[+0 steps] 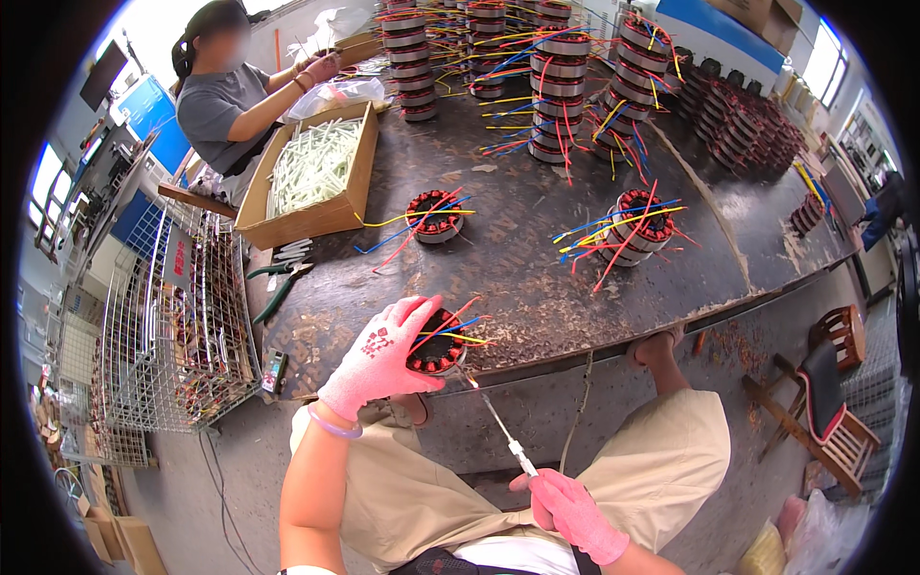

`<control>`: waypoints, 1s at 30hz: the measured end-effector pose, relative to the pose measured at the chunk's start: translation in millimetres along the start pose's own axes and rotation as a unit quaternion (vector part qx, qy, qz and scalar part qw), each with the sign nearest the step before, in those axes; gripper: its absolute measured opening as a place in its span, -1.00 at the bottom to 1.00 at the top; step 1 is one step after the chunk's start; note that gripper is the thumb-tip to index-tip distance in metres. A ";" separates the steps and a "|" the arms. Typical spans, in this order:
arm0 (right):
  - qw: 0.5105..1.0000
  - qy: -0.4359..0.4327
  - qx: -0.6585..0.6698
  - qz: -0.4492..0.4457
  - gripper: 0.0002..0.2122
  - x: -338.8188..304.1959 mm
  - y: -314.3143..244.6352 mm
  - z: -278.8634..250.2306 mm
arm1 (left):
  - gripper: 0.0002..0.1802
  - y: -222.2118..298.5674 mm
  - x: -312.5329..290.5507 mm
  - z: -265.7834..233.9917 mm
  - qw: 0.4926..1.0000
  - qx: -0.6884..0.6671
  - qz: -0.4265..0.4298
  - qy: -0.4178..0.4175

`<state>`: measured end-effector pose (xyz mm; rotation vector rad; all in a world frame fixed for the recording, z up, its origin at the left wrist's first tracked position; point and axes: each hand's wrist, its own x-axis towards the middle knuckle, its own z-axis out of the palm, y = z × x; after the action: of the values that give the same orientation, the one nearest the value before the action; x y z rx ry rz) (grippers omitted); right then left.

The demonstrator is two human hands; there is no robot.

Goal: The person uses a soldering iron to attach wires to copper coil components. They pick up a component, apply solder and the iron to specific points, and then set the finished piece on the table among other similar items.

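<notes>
In a pink glove, my left hand [376, 356] is wrapped round a motor stator [438, 360] with red windings, at the table's front edge. Red, yellow and blue wires stick out of it to the right. My right hand [571, 513], also gloved in pink, grips a slim pen-shaped torch [518, 450] with a white handle and a thin metal shaft. Its tip points up and left at the stator's lower right side. Between tip and stator a small orange flame-like glow shows. Another wired stator [436, 217] stands farther back, and a short stack of stators [636, 230] stands to its right.
Tall stator stacks [558, 96] with trailing wires stand at the back, more stators [752, 125] at back right. A cardboard box [316, 222] of white sleeves, green-handled pliers [278, 292] and a wire cage [177, 326] lie left. Across the table a person [225, 96] works. A wooden chair [815, 412] stands right.
</notes>
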<state>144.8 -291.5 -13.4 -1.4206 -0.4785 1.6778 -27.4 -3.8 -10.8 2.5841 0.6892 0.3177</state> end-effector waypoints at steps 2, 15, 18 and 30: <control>1.000 0.003 -0.008 -0.005 -0.66 0.1 0.2 0.9 | 0.17 0.2 -0.1 -0.1 1.000 0.000 0.000 0.000; 1.000 -0.003 0.004 -0.009 -0.66 -0.8 -2.4 1.4 | 0.19 -2.4 0.4 2.3 1.000 0.009 -0.001 -0.003; 1.000 -0.003 0.019 -0.011 -0.66 1.2 4.1 0.4 | 0.20 -1.6 0.6 1.9 1.000 0.002 0.003 -0.003; 0.997 0.005 0.080 -0.004 -0.70 -1.1 2.4 -6.9 | 0.15 2.6 1.4 -9.2 0.998 -0.014 0.063 -0.017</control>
<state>150.4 -295.3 -16.5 -1.3080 -0.3359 1.6644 -28.1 -1.8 -1.4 2.6050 0.5076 0.3192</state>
